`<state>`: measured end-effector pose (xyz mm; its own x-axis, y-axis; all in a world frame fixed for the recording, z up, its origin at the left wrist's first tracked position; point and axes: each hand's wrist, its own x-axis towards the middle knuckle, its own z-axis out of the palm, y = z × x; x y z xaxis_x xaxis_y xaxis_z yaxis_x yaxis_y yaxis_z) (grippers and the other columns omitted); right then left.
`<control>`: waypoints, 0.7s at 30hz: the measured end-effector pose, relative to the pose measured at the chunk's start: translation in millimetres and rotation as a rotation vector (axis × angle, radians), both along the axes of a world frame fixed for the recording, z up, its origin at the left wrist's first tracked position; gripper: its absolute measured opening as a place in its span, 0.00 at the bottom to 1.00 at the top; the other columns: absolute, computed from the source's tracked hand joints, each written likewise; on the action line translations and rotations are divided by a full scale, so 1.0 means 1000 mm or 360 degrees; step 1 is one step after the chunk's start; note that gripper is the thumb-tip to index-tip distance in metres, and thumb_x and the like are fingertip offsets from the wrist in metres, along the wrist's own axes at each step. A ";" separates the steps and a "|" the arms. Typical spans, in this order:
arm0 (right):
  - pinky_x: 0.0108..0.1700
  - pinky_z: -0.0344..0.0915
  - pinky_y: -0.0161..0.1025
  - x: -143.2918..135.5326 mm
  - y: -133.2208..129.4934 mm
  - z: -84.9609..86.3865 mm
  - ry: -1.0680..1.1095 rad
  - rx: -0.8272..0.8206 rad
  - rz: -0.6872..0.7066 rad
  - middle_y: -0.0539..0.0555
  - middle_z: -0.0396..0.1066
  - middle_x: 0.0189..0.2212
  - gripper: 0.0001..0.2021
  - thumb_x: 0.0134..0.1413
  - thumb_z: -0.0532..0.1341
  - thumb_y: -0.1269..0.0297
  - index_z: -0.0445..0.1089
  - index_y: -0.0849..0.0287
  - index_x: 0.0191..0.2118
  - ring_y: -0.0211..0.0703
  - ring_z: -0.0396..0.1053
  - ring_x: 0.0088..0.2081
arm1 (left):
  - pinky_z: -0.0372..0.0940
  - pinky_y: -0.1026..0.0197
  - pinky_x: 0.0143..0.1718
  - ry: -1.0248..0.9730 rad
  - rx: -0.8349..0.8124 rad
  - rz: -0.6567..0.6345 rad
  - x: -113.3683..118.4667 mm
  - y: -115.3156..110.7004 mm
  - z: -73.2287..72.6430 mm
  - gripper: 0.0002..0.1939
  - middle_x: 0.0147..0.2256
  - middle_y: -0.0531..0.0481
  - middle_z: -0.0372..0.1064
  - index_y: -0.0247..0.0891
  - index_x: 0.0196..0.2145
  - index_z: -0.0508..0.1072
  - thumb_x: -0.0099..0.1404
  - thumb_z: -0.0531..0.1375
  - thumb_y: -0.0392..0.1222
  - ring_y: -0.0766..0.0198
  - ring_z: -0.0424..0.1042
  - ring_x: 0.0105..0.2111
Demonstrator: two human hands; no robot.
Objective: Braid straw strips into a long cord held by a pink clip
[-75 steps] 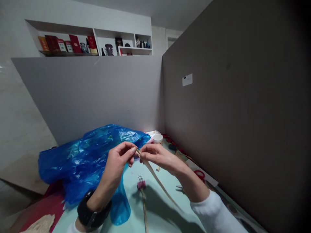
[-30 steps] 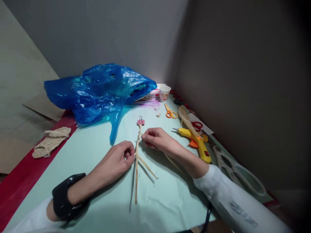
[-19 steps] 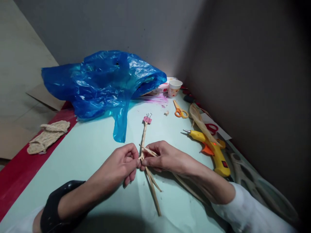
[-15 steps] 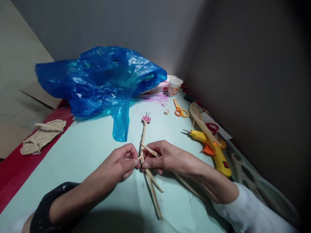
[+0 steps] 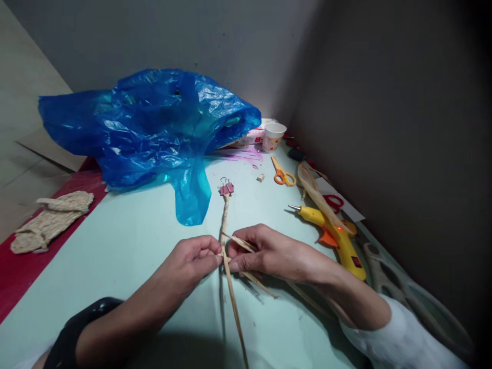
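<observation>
A thin braid of straw-coloured raffia [image 5: 225, 220] runs toward me from a pink binder clip [image 5: 226, 189] at its far end. My left hand [image 5: 200, 259] is closed, pinching a strand at the left of the braid's near end. On the other side, my right hand [image 5: 255, 251] is closed on other raffia strands, thumb and fingers pressed together. One long loose strand [image 5: 235, 307] hangs down between the hands toward the table's near edge. Shorter ends stick out below my right hand. Part of the strands is hidden behind the fingers.
A blue plastic bag [image 5: 154, 133] covers the back left. At the right lie a yellow glue gun [image 5: 334, 236] with a lit red light, orange scissors [image 5: 283, 173] and a raffia bundle [image 5: 317, 192]. Behind stands a paper cup [image 5: 274, 137]; a woven raffia piece [image 5: 52, 220] lies left.
One long strand now hangs straight down the middle, where two hung beneath my right hand before. My hands have drawn slightly apart at the braid's end. The view has shifted slightly.
</observation>
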<state>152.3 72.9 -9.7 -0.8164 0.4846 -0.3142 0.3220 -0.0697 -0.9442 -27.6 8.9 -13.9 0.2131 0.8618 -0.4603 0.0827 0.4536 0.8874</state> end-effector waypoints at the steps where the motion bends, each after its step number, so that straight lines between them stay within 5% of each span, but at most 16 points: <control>1: 0.24 0.50 0.30 0.000 0.000 0.000 -0.0023 0.0046 0.0002 0.44 0.55 0.21 0.15 0.51 0.63 0.55 0.61 0.61 0.27 0.30 0.51 0.24 | 0.48 0.67 0.23 0.0005 0.0002 0.0015 0.001 0.000 0.001 0.08 0.24 0.56 0.64 0.37 0.29 0.67 0.59 0.58 0.45 0.71 0.57 0.23; 6: 0.23 0.47 0.30 0.002 -0.001 0.001 -0.0135 0.0184 -0.0023 0.44 0.51 0.22 0.15 0.51 0.62 0.57 0.58 0.60 0.26 0.31 0.48 0.25 | 0.50 0.66 0.25 0.0089 -0.0015 0.0059 0.006 0.001 0.004 0.11 0.23 0.56 0.60 0.36 0.27 0.67 0.57 0.60 0.46 0.70 0.57 0.24; 13: 0.24 0.51 0.31 0.006 0.006 0.006 -0.0296 0.0315 0.0041 0.47 0.60 0.23 0.09 0.54 0.59 0.62 0.63 0.62 0.28 0.32 0.54 0.25 | 0.50 0.65 0.26 0.0124 0.0043 -0.0010 0.004 0.000 -0.001 0.12 0.22 0.57 0.56 0.37 0.26 0.65 0.61 0.57 0.48 0.69 0.54 0.25; 21: 0.24 0.50 0.30 0.010 0.006 0.007 -0.0263 0.0319 0.0077 0.48 0.62 0.23 0.08 0.54 0.58 0.63 0.66 0.62 0.30 0.32 0.55 0.24 | 0.47 0.68 0.21 0.0004 -0.0026 0.0049 0.004 -0.002 0.001 0.10 0.24 0.55 0.60 0.37 0.30 0.68 0.59 0.59 0.47 0.71 0.55 0.22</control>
